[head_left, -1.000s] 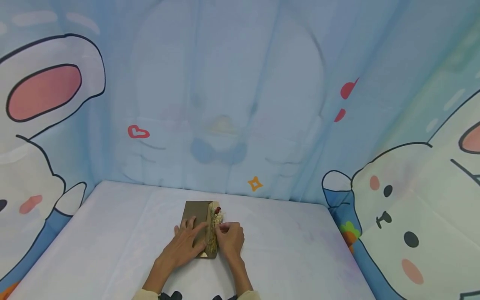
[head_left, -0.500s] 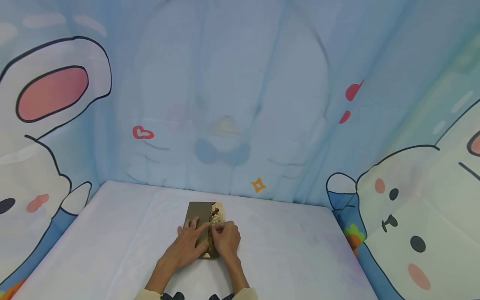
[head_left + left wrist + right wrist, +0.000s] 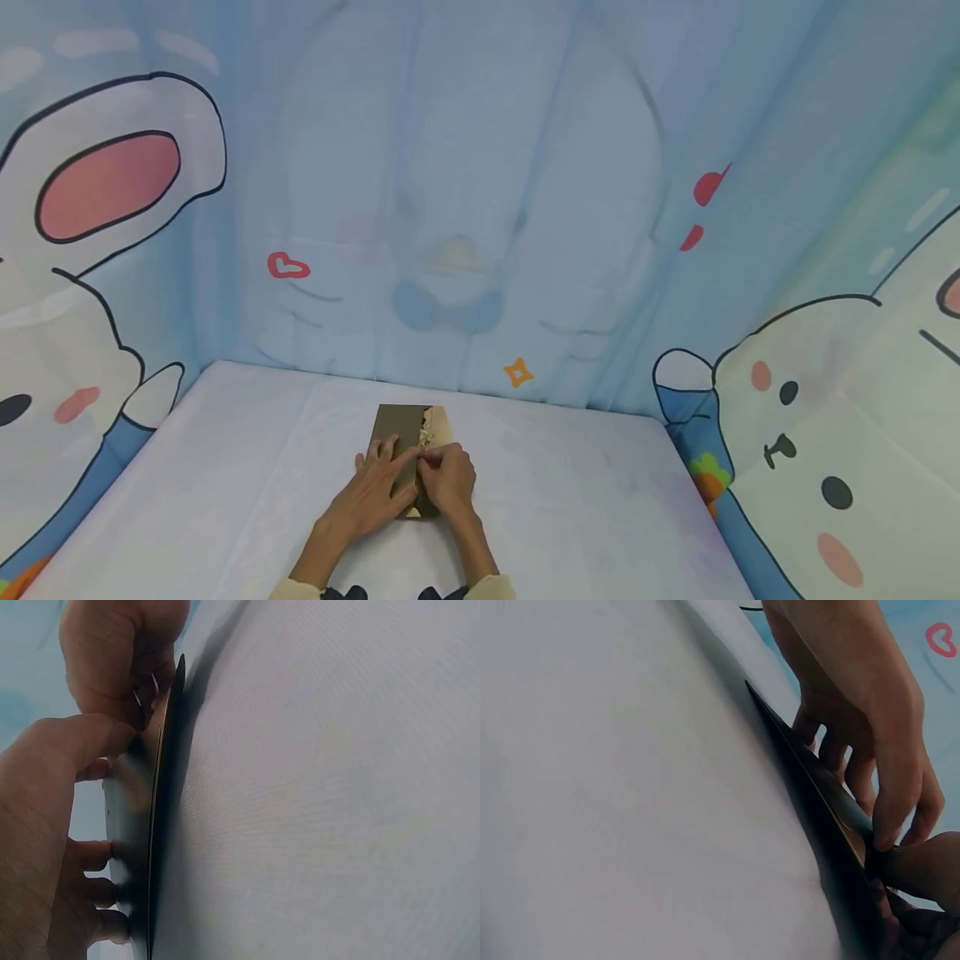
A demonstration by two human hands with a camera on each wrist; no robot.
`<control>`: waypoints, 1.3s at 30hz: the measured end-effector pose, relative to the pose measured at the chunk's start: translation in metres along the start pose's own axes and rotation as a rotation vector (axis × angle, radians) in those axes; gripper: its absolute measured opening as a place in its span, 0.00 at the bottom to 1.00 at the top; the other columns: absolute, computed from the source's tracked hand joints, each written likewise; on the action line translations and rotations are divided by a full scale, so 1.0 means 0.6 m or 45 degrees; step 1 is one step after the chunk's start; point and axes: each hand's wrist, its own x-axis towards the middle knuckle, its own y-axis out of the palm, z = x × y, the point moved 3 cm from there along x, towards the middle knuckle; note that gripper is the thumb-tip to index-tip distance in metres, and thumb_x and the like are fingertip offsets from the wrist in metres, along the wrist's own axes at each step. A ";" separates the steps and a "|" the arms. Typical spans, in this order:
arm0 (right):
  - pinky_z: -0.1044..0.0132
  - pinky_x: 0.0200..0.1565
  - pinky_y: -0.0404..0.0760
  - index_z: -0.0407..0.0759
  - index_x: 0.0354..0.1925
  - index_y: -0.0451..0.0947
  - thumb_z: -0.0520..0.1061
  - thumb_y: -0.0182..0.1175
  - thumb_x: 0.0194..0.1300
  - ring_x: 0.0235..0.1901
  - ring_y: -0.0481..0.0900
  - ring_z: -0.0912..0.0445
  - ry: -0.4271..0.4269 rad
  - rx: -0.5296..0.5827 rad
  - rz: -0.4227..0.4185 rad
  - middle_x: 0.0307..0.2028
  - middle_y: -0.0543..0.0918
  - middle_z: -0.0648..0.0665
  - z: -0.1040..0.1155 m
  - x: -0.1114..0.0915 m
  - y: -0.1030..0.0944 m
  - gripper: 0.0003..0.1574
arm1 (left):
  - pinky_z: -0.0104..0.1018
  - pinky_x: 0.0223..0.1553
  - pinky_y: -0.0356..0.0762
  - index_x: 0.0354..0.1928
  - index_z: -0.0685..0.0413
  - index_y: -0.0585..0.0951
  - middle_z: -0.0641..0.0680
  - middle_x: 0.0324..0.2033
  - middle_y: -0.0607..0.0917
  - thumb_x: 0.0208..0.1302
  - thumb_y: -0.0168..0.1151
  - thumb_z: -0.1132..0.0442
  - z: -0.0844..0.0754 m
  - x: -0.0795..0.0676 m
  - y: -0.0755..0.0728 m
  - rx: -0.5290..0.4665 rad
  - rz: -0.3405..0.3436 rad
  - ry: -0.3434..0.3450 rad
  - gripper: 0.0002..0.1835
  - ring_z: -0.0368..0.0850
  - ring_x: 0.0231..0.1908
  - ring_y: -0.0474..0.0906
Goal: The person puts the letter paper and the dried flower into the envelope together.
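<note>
A flat dark brown paper envelope [image 3: 402, 422], with a pale cream inner strip along its right side, lies on the table. My left hand [image 3: 367, 492] rests spread on it, fingers fairly straight. At the opening edge my right hand [image 3: 447, 477] pinches a small bunch of dried flowers [image 3: 426, 432]; its pale heads peek out above the fingers and its stems are mostly hidden. In the left wrist view, my left fingers press the envelope [image 3: 135, 810] beside the curled right hand [image 3: 124, 660]. The right wrist view shows the envelope's lower edge slightly off the cloth.
A white cloth covers the table [image 3: 585, 492]. Behind and at both sides hangs a light blue printed curtain [image 3: 465, 167] with rabbit figures, meeting the table's far edge.
My right hand has moved left across the envelope, bringing the dried flowers with it, so less of them shows at the edge. The left hand stays on the envelope; the head view shifted slightly.
</note>
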 end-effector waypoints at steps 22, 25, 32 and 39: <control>0.71 0.23 0.70 0.41 0.42 0.96 0.32 0.70 0.58 0.18 0.70 0.68 -0.136 0.040 0.058 0.20 0.84 0.51 -0.019 0.000 0.002 0.14 | 0.85 0.75 0.51 0.81 0.42 0.72 0.73 0.82 0.62 0.79 0.61 0.48 -0.001 -0.004 0.004 0.018 0.007 -0.007 0.32 0.85 0.80 0.53; 0.72 0.23 0.69 0.42 0.41 0.96 0.32 0.70 0.58 0.18 0.69 0.68 -0.128 0.053 0.076 0.19 0.84 0.51 -0.018 0.000 0.000 0.14 | 0.86 0.73 0.53 0.81 0.44 0.72 0.74 0.81 0.63 0.78 0.62 0.48 0.000 -0.002 0.006 0.024 -0.011 0.023 0.32 0.85 0.80 0.55; 0.71 0.24 0.78 0.30 0.47 0.92 0.30 0.72 0.60 0.21 0.76 0.66 -0.119 0.149 0.082 0.24 0.88 0.46 -0.025 0.002 -0.019 0.15 | 0.88 0.70 0.58 0.82 0.38 0.71 0.75 0.80 0.64 0.79 0.64 0.48 0.010 0.000 0.013 0.082 -0.002 0.063 0.33 0.87 0.78 0.58; 0.69 0.31 0.76 0.35 0.50 0.93 0.37 0.77 0.64 0.27 0.79 0.62 0.007 -0.016 -0.052 0.30 0.90 0.46 -0.038 -0.002 -0.057 0.16 | 0.87 0.73 0.52 0.83 0.36 0.68 0.75 0.83 0.60 0.81 0.62 0.45 0.026 -0.018 0.012 0.039 0.039 0.001 0.34 0.88 0.80 0.52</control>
